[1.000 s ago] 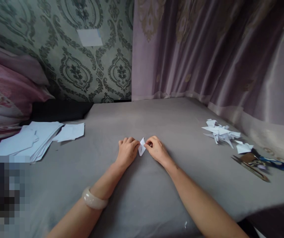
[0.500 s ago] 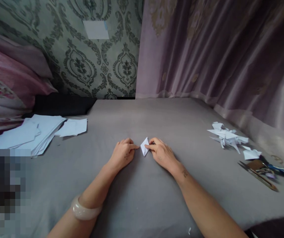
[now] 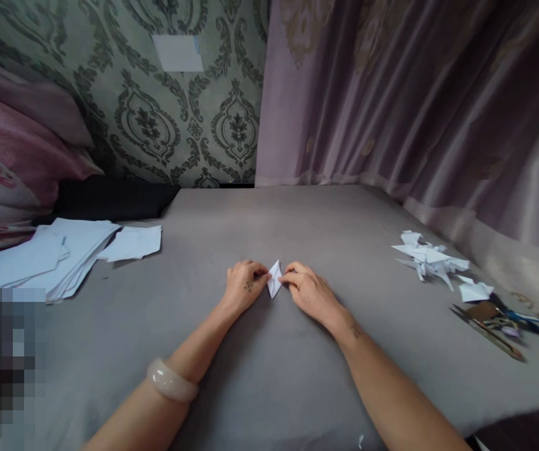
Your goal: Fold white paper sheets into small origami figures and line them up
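Note:
Between my two hands, a small folded piece of white paper (image 3: pixel 274 280) shaped like a narrow diamond rests on the grey cloth (image 3: pixel 269 363). My left hand (image 3: pixel 247 282) is closed at its left edge, with thumb and index finger on the paper. On the opposite edge, my right hand (image 3: pixel 308 288) pinches the paper, its fingertips touching the right corner. The undersides of the fingers are hidden. A pale bangle (image 3: pixel 172 380) circles my left forearm.
Stacked white paper sheets (image 3: pixel 74 250) lie at the left, with smaller sheets (image 3: pixel 133 243) beside them. Several folded paper figures (image 3: pixel 432 257) sit at the right, near blue-handled scissors (image 3: pixel 535 322) and a slim pointed tool (image 3: pixel 490 335). A curtain (image 3: pixel 345 94) hangs behind.
My left hand has moved right and now touches the folded paper, its index finger no longer stretched out. The diamond looks narrower. My right hand stays at the right edge.

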`<state>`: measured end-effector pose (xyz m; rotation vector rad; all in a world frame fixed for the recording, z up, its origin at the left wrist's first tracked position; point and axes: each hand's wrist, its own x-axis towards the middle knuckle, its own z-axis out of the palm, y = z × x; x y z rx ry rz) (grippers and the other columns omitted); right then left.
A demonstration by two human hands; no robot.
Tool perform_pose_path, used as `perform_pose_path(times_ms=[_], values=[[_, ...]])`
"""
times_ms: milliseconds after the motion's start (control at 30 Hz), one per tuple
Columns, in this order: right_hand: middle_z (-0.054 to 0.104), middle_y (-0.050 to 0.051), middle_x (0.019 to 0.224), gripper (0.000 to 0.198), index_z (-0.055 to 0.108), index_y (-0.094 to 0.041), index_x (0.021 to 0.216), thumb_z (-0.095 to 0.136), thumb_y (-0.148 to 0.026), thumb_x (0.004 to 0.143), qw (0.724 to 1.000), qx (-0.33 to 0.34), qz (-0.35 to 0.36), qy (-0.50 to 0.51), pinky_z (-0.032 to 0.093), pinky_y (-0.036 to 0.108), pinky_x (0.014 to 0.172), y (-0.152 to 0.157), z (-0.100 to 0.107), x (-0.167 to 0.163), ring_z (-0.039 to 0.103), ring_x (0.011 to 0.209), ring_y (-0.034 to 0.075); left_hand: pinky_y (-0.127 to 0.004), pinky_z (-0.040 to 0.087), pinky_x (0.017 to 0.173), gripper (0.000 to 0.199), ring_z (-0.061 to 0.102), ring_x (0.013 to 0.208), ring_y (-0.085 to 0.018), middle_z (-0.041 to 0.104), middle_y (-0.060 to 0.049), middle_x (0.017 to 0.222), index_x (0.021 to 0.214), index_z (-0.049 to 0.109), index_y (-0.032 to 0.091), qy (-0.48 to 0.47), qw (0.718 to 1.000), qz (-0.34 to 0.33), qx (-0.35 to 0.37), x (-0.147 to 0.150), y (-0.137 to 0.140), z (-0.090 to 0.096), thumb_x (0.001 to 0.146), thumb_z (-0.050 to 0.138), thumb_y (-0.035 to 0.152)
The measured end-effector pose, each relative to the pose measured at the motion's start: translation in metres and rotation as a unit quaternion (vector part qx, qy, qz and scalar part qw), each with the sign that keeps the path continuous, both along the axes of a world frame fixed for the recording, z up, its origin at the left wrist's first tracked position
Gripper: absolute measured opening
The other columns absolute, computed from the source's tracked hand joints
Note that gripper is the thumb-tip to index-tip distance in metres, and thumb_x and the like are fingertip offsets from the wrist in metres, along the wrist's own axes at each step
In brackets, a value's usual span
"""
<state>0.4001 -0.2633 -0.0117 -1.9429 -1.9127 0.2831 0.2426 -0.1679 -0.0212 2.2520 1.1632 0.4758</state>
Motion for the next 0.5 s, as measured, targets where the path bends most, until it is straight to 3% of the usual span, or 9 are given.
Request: perform_pose_path(times_ms=[133,233,300,367,433,500], values=[[0.064,0.004,0.107,0.033,0.071,-0.026,0.098,0.046,-0.009,0.084,0.998,0.029,-0.003,0.051,0.045,0.028,0.082,0.003,-0.009,0.001,0.06,0.096,0.017,-0.037,0.037,0.078,0.011,0.058,0.082,-0.023,0.069,-0.006,0.083,0.077,0.071,0.02,-0.012,0.998,0.035,-0.049,0.008,-0.002,0.001,0.075,0.063,0.027],[0.067,0.004,0.1,0.03,0.069,-0.024,0.097,0.047,-0.011,0.083,0.986,0.071,-0.046,0.147,0.046,0.03,0.084,0.011,-0.02,0.003,0.062,0.091,0.016,-0.033,0.038,0.075,0.008,0.058,0.077,-0.021,0.068,-0.004,0.075,0.07,0.067,0.018,-0.107,0.986,0.055,-0.112,0.008,-0.004,0.001,0.072,0.065,0.026],[0.069,0.005,0.096,0.025,0.068,-0.021,0.097,0.049,-0.015,0.082,0.96,0.095,-0.097,0.247,0.048,0.031,0.082,0.017,-0.024,0.005,0.064,0.086,0.017,-0.029,0.04,0.071,0.013,0.058,0.074,-0.018,0.067,-0.003,0.075,0.071,0.065,0.018,-0.237,0.952,0.063,-0.181,0.007,-0.005,0.001,0.07,0.068,0.031],[0.07,0.007,0.095,0.022,0.065,-0.019,0.099,0.053,-0.023,0.081,0.916,0.098,-0.132,0.367,0.05,0.033,0.079,0.021,-0.023,0.005,0.065,0.084,0.018,-0.025,0.041,0.068,0.02,0.058,0.071,-0.015,0.067,-0.002,0.076,0.074,0.063,0.017,-0.355,0.896,0.068,-0.26,0.005,-0.006,0.002,0.068,0.07,0.035],[0.07,0.009,0.096,0.026,0.063,-0.018,0.102,0.057,-0.032,0.08,0.869,0.081,-0.137,0.468,0.051,0.033,0.077,0.022,-0.018,0.003,0.066,0.087,0.02,-0.023,0.041,0.066,0.024,0.057,0.067,-0.012,0.066,-0.001,0.074,0.075,0.061,0.017,-0.419,0.848,0.078,-0.315,0.002,-0.007,0.004,0.067,0.073,0.035],[0.07,0.01,0.099,0.033,0.061,-0.018,0.104,0.06,-0.04,0.079,0.842,0.063,-0.115,0.523,0.051,0.034,0.079,0.021,-0.012,-0.001,0.066,0.093,0.021,-0.022,0.042,0.066,0.025,0.057,0.065,-0.01,0.065,0.0,0.072,0.075,0.061,0.016,-0.455,0.82,0.082,-0.338,-0.001,-0.006,0.004,0.065,0.076,0.033]])
